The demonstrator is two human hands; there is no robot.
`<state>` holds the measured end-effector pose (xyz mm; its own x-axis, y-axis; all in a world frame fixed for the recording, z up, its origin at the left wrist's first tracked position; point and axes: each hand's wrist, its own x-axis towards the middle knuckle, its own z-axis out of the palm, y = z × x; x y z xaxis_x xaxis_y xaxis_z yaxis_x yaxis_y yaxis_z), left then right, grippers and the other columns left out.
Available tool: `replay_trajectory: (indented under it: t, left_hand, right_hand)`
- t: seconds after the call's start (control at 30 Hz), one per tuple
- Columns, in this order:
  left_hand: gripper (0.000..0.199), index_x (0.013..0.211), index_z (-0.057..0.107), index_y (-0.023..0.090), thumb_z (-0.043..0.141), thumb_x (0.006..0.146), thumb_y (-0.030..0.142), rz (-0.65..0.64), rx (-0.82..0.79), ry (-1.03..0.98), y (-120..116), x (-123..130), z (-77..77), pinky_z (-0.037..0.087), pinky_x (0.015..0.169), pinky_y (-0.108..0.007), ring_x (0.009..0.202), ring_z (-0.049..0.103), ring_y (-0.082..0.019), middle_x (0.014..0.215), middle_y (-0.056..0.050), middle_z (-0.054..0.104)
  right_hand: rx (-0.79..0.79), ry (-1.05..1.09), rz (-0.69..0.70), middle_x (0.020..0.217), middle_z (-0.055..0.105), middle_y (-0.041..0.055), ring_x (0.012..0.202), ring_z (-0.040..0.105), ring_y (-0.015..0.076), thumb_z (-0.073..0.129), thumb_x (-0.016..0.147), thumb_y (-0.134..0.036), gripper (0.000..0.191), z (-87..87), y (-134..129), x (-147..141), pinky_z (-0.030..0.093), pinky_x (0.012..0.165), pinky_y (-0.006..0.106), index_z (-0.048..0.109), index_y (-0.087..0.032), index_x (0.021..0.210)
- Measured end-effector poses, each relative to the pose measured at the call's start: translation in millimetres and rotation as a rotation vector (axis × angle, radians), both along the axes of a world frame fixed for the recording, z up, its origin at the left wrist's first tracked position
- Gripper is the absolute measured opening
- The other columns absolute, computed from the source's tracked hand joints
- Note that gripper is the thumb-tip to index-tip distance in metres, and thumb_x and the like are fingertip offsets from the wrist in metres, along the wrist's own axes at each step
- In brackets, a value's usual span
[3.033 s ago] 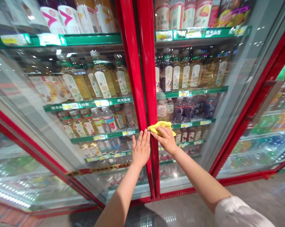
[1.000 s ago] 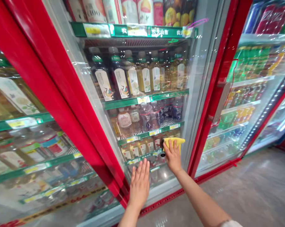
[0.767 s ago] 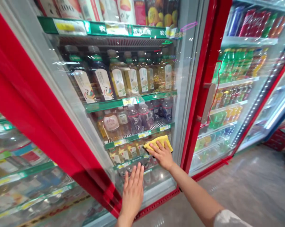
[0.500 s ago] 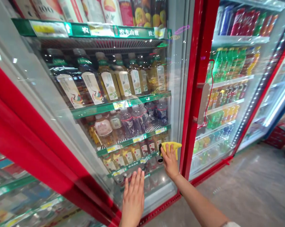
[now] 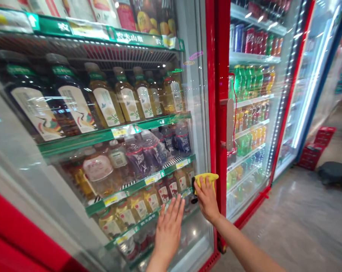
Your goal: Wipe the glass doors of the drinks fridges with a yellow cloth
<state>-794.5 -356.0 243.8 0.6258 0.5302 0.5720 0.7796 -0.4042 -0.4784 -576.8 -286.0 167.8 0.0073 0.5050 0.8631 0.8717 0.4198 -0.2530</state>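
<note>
My right hand point(image 5: 207, 200) presses a yellow cloth point(image 5: 210, 176) against the glass door point(image 5: 197, 151) of a drinks cooler, near the door's right edge. The cloth has a black edge by the fingertips. My left hand point(image 5: 169, 230) is stretched out, palm towards the glass and fingers nearly straight, to the left of the cloth. It holds nothing; whether its palm touches the glass I cannot tell. Behind the glass, bottled drinks point(image 5: 105, 104) stand on shelves with green edges point(image 5: 74, 143).
The cooler's red frame point(image 5: 220, 75) and a pale handle point(image 5: 230, 124) with a red cord are just right of the cloth. Another lit cooler point(image 5: 250, 102) follows. Farther right are red boxes point(image 5: 312, 155) and a dark low object point(image 5: 335, 173) on the grey floor.
The view has turned right and the shelves look larger. My left hand is higher on the glass and closer to the cloth. My right hand remains on the cloth near the door's right edge.
</note>
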Motion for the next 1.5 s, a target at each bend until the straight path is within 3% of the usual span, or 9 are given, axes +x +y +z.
replay_trajectory:
  t: [0.17, 0.37, 0.5, 0.73, 0.9, 1.1, 1.17, 1.37, 1.5]
  left_hand:
    - [0.063, 0.149, 0.054, 0.023, 0.062, 0.086, 0.025, -0.078, 0.080, 0.054, 25, 13, -3.2, -0.008, 0.131, -0.044, 0.161, -0.003, -0.018, 0.166, 0.000, 0.036]
    - [0.067, 0.152, 0.050, 0.022, 0.063, 0.088, 0.038, -0.068, 0.178, 0.075, 37, 17, -12.0, -0.009, 0.131, -0.045, 0.161, -0.003, -0.020, 0.168, -0.001, 0.031]
    - [0.072, 0.154, 0.047, 0.023, 0.065, 0.088, 0.043, -0.065, 0.230, 0.099, 41, 16, -14.5, -0.010, 0.131, -0.047, 0.161, -0.004, -0.021, 0.169, -0.002, 0.028]
    - [0.109, 0.160, 0.034, 0.015, 0.079, 0.073, 0.062, -0.118, 0.254, 0.097, 50, 12, -29.5, -0.013, 0.130, -0.044, 0.161, -0.009, -0.023, 0.171, -0.008, 0.020]
    - [0.121, 0.162, 0.027, 0.011, 0.082, 0.068, 0.065, -0.074, 0.185, 0.140, 55, 13, -36.0, 0.006, 0.132, -0.047, 0.161, 0.004, -0.027, 0.171, -0.014, 0.013]
    - [0.126, 0.163, 0.024, 0.013, 0.086, 0.064, 0.059, -0.016, 0.164, 0.152, 57, 20, -33.4, 0.019, 0.130, -0.050, 0.160, 0.011, -0.033, 0.171, -0.017, 0.013]
    - [0.127, 0.162, 0.024, 0.012, 0.087, 0.063, 0.060, -0.016, 0.183, 0.158, 58, 20, -34.5, 0.019, 0.130, -0.050, 0.159, 0.011, -0.033, 0.171, -0.018, 0.013]
    - [0.125, 0.163, 0.023, 0.014, 0.085, 0.065, 0.063, -0.045, 0.249, 0.166, 60, 14, -37.7, 0.018, 0.130, -0.047, 0.160, 0.011, -0.031, 0.171, -0.018, 0.016]
    - [0.120, 0.161, 0.028, 0.015, 0.083, 0.067, 0.066, -0.028, 0.236, 0.188, 57, 14, -36.4, 0.019, 0.129, -0.045, 0.160, 0.014, -0.031, 0.171, -0.017, 0.016]
  right_hand:
    - [0.080, -0.001, -0.029, 0.172, 0.018, -0.0005, 0.160, 0.008, 0.0311, 0.047, 0.093, -0.004, 0.085, 13.6, 20, 24, 0.023, 0.122, 0.071, 0.016, -0.043, 0.163]
    - [0.137, 0.028, -0.041, 0.171, 0.021, 0.0027, 0.160, 0.009, 0.0313, 0.042, 0.093, -0.004, 0.082, -20.6, 22, 20, 0.028, 0.121, 0.068, 0.018, -0.036, 0.164]
    - [0.212, -0.023, -0.030, 0.169, 0.030, 0.0007, 0.159, 0.016, 0.0297, 0.045, 0.092, -0.005, 0.082, -16.2, 33, 22, 0.023, 0.124, 0.066, 0.023, -0.040, 0.162]
    - [0.338, 0.105, -0.111, 0.167, 0.035, 0.0034, 0.156, 0.027, 0.0284, 0.046, 0.092, -0.008, 0.077, -19.2, 51, 28, 0.035, 0.119, 0.058, 0.029, -0.037, 0.162]
    - [0.417, 0.188, -0.087, 0.159, 0.049, 0.0060, 0.152, 0.037, 0.0248, 0.047, 0.094, -0.012, 0.066, -9.6, 69, 48, 0.041, 0.116, 0.049, 0.042, -0.032, 0.156]
    - [0.448, 0.142, 0.007, 0.164, 0.042, 0.0027, 0.157, 0.026, 0.0247, 0.045, 0.095, -0.012, 0.061, -50.8, 80, 51, 0.034, 0.123, 0.053, 0.048, -0.033, 0.153]
    - [0.446, 0.159, 0.017, 0.164, 0.041, 0.0018, 0.157, 0.024, 0.0247, 0.041, 0.097, -0.012, 0.059, -43.1, 85, 51, 0.032, 0.124, 0.053, 0.049, -0.033, 0.152]
    - [0.424, 0.179, 0.056, 0.167, 0.036, 0.0059, 0.158, 0.023, 0.0261, 0.039, 0.097, -0.013, 0.058, 23.9, 98, 67, 0.034, 0.123, 0.052, 0.050, -0.025, 0.152]
    - [0.426, 0.124, 0.092, 0.168, 0.032, 0.0033, 0.159, 0.016, 0.0242, 0.040, 0.098, -0.014, 0.061, -23.4, 97, 67, 0.031, 0.124, 0.055, 0.043, -0.031, 0.156]
